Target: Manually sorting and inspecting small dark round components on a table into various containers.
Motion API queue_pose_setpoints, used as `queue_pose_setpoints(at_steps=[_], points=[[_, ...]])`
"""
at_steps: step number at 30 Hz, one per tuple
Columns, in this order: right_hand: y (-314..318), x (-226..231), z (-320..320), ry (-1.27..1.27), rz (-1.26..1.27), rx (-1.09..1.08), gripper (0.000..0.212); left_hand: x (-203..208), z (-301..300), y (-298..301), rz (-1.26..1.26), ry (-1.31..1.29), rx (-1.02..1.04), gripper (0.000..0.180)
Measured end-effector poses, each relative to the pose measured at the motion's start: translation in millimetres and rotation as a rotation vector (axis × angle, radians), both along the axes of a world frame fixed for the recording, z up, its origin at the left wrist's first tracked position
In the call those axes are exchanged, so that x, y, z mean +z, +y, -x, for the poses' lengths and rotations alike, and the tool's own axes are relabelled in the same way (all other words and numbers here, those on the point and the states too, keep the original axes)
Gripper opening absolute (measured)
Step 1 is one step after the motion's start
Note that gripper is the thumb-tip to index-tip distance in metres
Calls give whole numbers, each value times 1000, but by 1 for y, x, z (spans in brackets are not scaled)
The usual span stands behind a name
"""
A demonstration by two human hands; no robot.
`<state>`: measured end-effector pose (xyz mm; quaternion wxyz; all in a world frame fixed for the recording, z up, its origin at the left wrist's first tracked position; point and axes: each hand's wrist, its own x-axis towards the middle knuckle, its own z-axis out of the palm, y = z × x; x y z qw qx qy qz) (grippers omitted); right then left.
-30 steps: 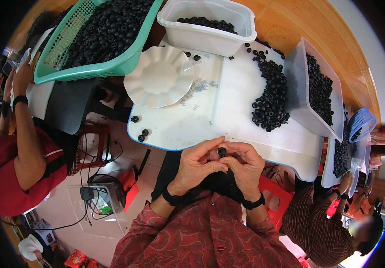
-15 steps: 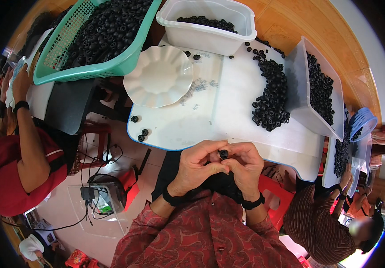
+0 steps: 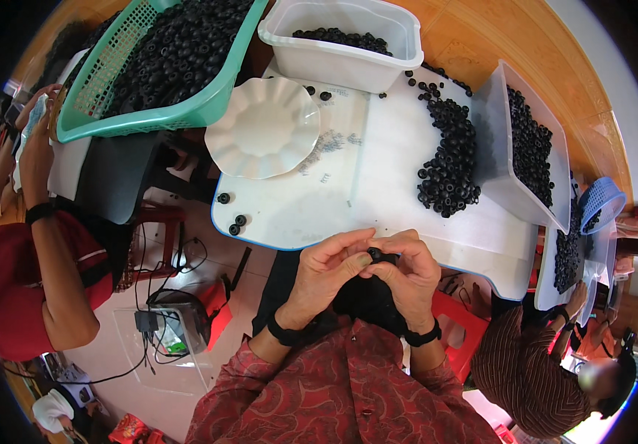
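A small black ring-shaped part [image 3: 375, 254] is pinched between my two hands, just off the table's front edge. My left hand [image 3: 331, 268] closes on it with thumb and fingertips. From the other side my right hand [image 3: 409, 270] grips it too, its thumb meeting the left one. The fingers hide much of the part, so I cannot tell whether it is one piece or two. Beyond my hands, a heap of similar black parts [image 3: 448, 159] lies on the white table [image 3: 396, 200]. A few loose ones [image 3: 237, 224] rest near its left edge.
A white scalloped plate [image 3: 263, 127] sits at the table's left. Behind stand a white tub [image 3: 341, 63] and a green basket [image 3: 148, 117], both holding black parts. A clear bin [image 3: 493, 159] of them stands at right. Co-workers [image 3: 45, 281] sit on both sides.
The black part has turned in my fingers and sits a little farther right. My right fingers have shifted slightly outward. At the left, a co-worker's arm has moved.
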<state>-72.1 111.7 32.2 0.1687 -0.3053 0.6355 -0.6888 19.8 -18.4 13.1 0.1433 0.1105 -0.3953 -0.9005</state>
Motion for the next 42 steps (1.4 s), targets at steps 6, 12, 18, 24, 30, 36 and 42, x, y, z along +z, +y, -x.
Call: queue_pose_setpoints(at_steps=[6, 12, 18, 24, 30, 36, 42], points=[[-1, 0, 1, 109, -92, -12, 31, -7, 0, -3, -17, -119, -40, 32], [-1, -2, 4, 245, -216, 13, 36, -11, -1, -2, 6, -198, -15, 30], [-3, 1, 4, 292, -262, 8, 38, -13, -1, -3, 40, -213, -5, 29], [-3, 2, 5, 353, -305, 8, 36, -12, -2, -3, 49, -229, -12, 29], [1, 3, 3, 100, -75, -22, 33, 7, -6, -7, 10, -54, -101, 47], [4, 1, -4, 17, 18, -27, 36, -1, -4, -2, 163, 60, -121, 66], [7, 6, -10, -49, 26, -7, 35, 10, 4, -4, 234, 115, -120, 67]])
